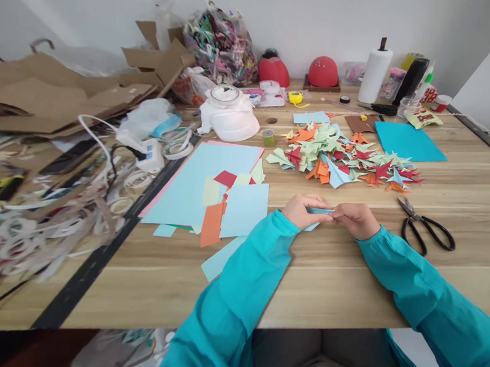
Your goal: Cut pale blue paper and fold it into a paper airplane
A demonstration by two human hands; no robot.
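Between my hands, just over the table, is a folded piece of light blue paper (320, 211). My left hand (306, 211) is closed on its left part, the thumb below and fingers above. At its right end my right hand (357, 219) pinches the paper, fingertips meeting those of the left. Behind the hands lies a heap of folded paper pieces (336, 148) in green, orange, red and blue. Left of my left hand are a light blue sheet (245, 209) and an orange strip (212, 224), on a larger pale blue sheet (179, 201). Part of the held paper is hidden by my fingers.
Black-handled scissors (426, 226) lie right of my right hand. A turquoise sheet (409, 141) is at the back right. White cap-like cloth (233, 120), a green tape roll (268, 138) and a yellow tape measure (295, 98) stand farther back. Tangled strips (68, 220) and cardboard (57, 89) cover the left.
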